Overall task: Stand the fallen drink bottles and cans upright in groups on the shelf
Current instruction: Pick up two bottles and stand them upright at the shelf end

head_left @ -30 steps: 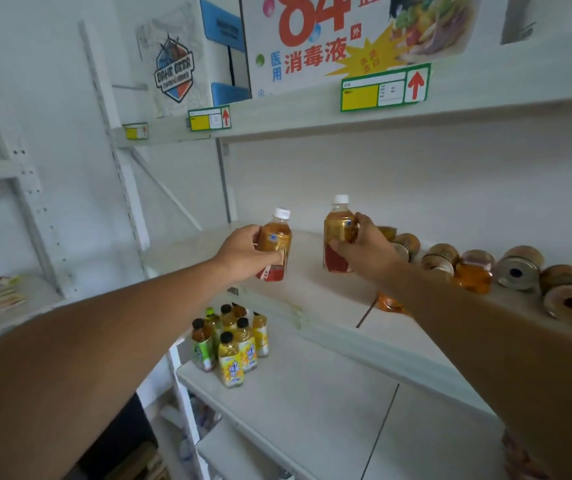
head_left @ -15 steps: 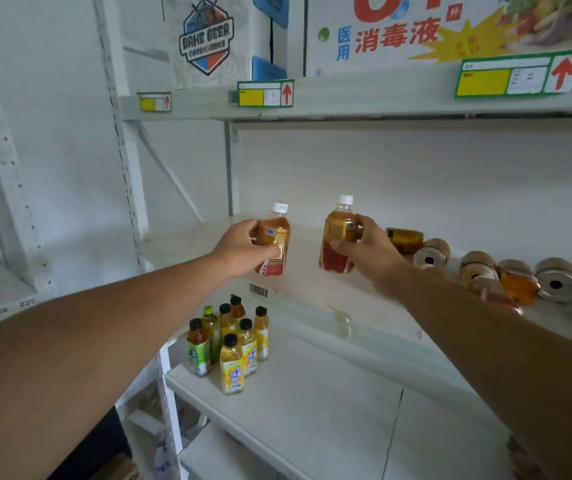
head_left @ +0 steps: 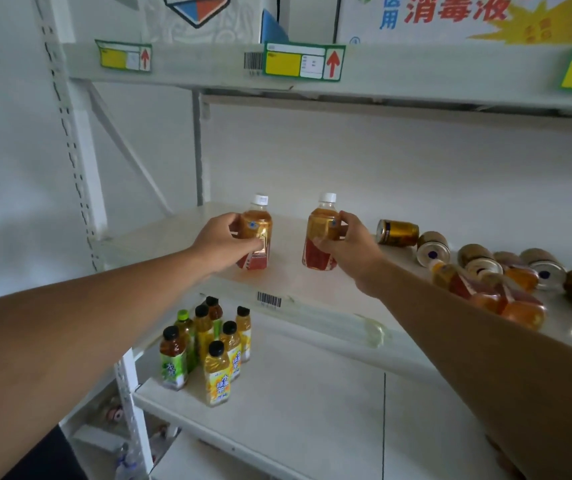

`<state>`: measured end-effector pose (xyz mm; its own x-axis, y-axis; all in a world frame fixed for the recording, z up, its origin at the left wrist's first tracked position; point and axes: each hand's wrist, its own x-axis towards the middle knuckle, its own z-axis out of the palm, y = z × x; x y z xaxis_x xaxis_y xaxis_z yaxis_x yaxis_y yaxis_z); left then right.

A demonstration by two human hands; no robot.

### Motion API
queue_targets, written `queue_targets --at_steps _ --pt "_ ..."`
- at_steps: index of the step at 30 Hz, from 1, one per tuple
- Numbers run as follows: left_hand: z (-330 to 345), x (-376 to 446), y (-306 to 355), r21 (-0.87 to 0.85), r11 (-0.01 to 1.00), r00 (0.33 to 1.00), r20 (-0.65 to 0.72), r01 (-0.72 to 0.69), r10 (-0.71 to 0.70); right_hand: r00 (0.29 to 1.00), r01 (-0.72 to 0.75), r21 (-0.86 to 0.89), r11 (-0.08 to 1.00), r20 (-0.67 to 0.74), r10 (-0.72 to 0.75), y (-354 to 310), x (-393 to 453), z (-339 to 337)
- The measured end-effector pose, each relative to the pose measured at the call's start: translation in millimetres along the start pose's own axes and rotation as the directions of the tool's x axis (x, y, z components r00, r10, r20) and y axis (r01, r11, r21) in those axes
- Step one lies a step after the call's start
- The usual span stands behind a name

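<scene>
Two amber tea bottles with white caps and red labels stand upright on the middle shelf [head_left: 159,237]. My left hand [head_left: 220,242] grips the left bottle [head_left: 256,233] round its body. The right bottle [head_left: 321,233] is held by my right hand [head_left: 350,245] from its right side. Their bases look to be on or just above the shelf board. To the right, several gold cans [head_left: 398,232] lie on their sides, and several fallen amber bottles [head_left: 485,289] lie near the shelf's front edge, partly behind my right forearm.
On the lower shelf [head_left: 312,410] a group of several upright black-capped tea bottles [head_left: 208,348] stands at the left. The upper shelf [head_left: 416,74] carries price tags and cardboard boxes. A white perforated upright [head_left: 69,150] runs down the left side.
The view has tilted down and shifted left. Both hands, each holding its bottle, have lowered towards the middle shelf, with the bottles now upright at shelf level.
</scene>
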<state>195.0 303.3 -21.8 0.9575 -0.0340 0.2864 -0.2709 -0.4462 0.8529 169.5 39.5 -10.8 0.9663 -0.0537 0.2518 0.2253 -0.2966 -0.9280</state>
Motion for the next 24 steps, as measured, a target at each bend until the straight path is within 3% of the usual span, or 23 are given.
queue_targets --at_steps 9,24 --pt "24 28 5 -0.037 0.999 0.996 -0.084 0.031 -0.034 0.998 0.063 0.017 0.998 0.009 -0.063 18 45 -13" --pt "26 113 -41 -0.018 0.998 0.998 0.018 0.053 -0.052 0.999 0.035 0.005 0.999 -0.016 -0.035 43 115 19"
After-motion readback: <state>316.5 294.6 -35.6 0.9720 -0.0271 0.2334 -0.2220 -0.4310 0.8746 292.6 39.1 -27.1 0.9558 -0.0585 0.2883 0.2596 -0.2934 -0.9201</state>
